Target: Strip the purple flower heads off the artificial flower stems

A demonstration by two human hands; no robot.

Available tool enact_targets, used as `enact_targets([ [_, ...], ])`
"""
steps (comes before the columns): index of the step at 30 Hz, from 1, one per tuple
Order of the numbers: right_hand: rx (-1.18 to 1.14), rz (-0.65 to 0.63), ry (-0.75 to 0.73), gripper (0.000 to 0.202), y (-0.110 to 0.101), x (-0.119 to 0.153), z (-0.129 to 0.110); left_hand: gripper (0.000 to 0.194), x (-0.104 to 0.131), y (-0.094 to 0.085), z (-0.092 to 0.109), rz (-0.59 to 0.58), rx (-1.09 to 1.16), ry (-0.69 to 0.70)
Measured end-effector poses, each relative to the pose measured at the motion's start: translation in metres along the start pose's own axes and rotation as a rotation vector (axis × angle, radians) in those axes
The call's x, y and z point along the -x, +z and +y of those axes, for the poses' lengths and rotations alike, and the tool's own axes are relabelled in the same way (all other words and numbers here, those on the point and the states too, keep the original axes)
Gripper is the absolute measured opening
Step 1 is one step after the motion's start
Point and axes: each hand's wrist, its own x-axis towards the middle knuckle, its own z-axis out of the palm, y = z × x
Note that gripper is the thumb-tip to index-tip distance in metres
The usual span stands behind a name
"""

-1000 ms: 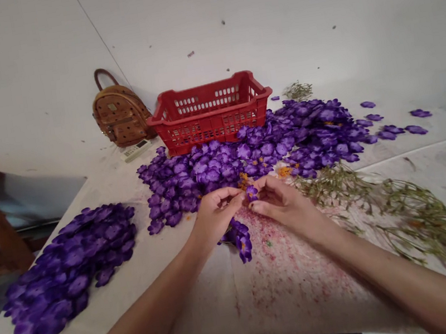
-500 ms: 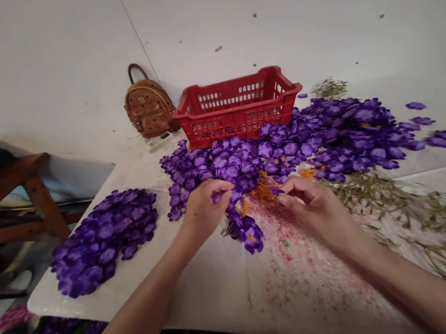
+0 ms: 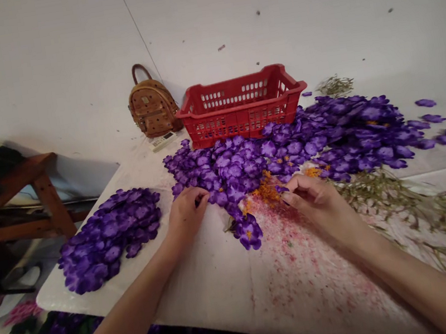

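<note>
My left hand (image 3: 187, 211) is closed in a pinch at the left edge of a pile of purple fabric flowers (image 3: 232, 168). I cannot make out what its fingertips hold, if anything. Pinched in my right hand (image 3: 316, 197) is a small purple flower piece (image 3: 281, 189), mostly hidden by the fingers. Just left of that hand lies a clump of orange-yellow stamens (image 3: 268, 189). Between my hands, nearer me, an assembled purple flower with a yellow centre (image 3: 249, 232) rests on the table.
A red plastic crate (image 3: 240, 116) stands behind the pile, beside a brown backpack (image 3: 153, 107) and a remote control (image 3: 163, 141). Another heap of purple flowers (image 3: 111, 235) lies at left. Green stems (image 3: 417, 215) spread at right. Reddish specks dust the white table (image 3: 213, 293).
My left hand has moved left, away from the assembled flower, to the pile's edge. My right hand stays almost in place, still pinching the purple piece. The view has shifted slightly.
</note>
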Motion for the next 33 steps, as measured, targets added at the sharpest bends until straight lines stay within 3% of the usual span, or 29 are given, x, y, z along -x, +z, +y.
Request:
enact_targets([
  [5,-0.040,-0.009,0.019,0.022,0.001,0.000,0.001,0.010,-0.002,-0.003,0.004,-0.040,0.003,0.078],
  [8,-0.066,-0.024,0.026,0.023,0.001,0.000,0.002,0.012,-0.013,0.005,0.016,-0.002,0.047,0.126],
  [11,-0.076,-0.026,0.034,0.023,0.002,0.000,0.003,0.010,-0.025,0.015,0.027,-0.046,0.096,0.148],
  [17,-0.143,-0.019,0.090,0.024,0.001,0.000,0.005,0.004,-0.028,0.020,0.029,-0.030,0.364,-0.056],
  [21,-0.235,0.019,0.080,0.024,0.003,-0.001,0.003,0.012,-0.028,0.015,0.033,-0.087,0.497,-0.120],
  [28,-0.399,0.048,0.087,0.020,0.014,0.001,-0.009,0.018,-0.024,0.019,0.075,-0.126,0.603,-0.108],
  [33,-0.351,0.029,0.069,0.021,0.021,0.001,-0.006,0.021,-0.019,0.024,0.098,-0.234,0.737,-0.126],
])
